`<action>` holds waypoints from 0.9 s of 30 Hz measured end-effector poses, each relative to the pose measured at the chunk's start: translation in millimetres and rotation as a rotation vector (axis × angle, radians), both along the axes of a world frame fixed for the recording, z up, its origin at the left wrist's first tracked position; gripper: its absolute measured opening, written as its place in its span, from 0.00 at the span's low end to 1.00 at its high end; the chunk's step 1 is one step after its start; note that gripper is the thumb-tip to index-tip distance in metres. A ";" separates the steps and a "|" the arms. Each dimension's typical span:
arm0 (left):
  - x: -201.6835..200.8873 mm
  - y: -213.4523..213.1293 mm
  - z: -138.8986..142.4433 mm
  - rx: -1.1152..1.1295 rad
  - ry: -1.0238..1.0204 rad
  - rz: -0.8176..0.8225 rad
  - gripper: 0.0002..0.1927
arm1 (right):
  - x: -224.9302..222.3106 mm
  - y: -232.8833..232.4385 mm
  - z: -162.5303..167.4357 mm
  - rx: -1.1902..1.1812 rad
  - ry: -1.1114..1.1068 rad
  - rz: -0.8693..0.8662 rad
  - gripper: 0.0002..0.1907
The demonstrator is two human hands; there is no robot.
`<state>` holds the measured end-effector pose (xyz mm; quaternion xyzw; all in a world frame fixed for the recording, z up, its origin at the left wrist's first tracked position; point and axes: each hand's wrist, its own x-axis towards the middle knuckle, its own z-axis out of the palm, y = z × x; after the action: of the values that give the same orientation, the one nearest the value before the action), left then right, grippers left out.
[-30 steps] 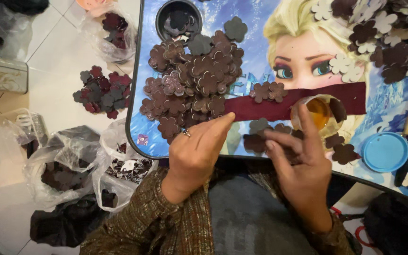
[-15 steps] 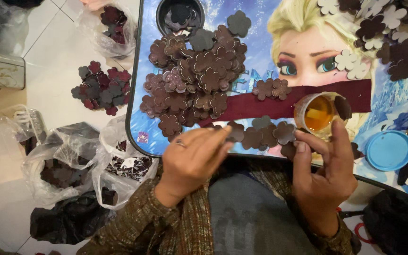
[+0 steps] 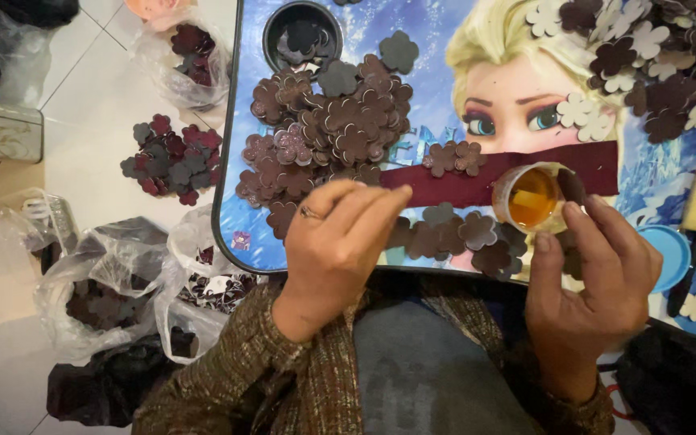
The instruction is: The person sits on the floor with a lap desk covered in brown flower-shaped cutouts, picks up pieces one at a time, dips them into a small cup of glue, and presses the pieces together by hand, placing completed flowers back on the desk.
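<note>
Far left on the pale tiled floor [image 3: 82, 105]: crumpled clear plastic bags [image 3: 98, 298] holding dark flower-shaped cutouts, plus a loose heap of maroon and grey flower pieces [image 3: 172, 157]. Next, resting on the near edge of the blue picture-printed tray table [image 3: 239, 234]: left hand [image 3: 340, 242], ring on one finger, fingers curled loosely down over the row of brown felt flower cutouts [image 3: 453, 234], touching them; whether any piece is pinched cannot be told. Above, a big pile of brown flower cutouts [image 3: 324, 129] and a round black dish [image 3: 302, 36]. A dark red fabric strip [image 3: 453, 181] across the middle. Further right: right hand [image 3: 590, 282], fingertips partly spread, touching a small round cup of amber glue [image 3: 533, 197] standing on the strip. Far right: a blue round lid [image 3: 670, 254].
</note>
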<state>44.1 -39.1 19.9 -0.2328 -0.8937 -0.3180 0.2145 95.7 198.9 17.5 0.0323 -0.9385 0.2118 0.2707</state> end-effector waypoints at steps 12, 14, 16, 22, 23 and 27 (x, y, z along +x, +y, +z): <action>24.4 -16.5 -12.8 0.057 -0.035 0.133 0.14 | -0.3 -33.8 -32.0 -0.142 -0.013 0.399 0.27; 31.5 -23.2 -16.0 0.031 -0.050 0.143 0.13 | -7.2 -44.4 -33.3 -0.138 -0.023 0.420 0.31; 37.8 -27.0 -17.8 -0.001 -0.051 0.157 0.12 | -14.2 -52.6 -32.2 -0.140 -0.039 0.399 0.34; 45.4 -24.4 -19.5 -0.019 -0.089 0.137 0.12 | -25.6 -63.8 -29.3 -0.103 -0.164 0.407 0.38; 44.7 -23.7 -19.8 -0.012 -0.098 0.136 0.12 | -25.2 -64.5 -30.2 -0.124 -0.151 0.393 0.37; 40.0 -22.3 -20.2 -0.001 -0.124 0.127 0.12 | -19.0 -59.7 -32.2 -0.253 -0.174 0.328 0.36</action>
<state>84.1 -61.4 -0.4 -0.1558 -0.9184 -0.3170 0.1782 76.7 139.2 -14.7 0.1321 -0.9065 0.3710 0.1524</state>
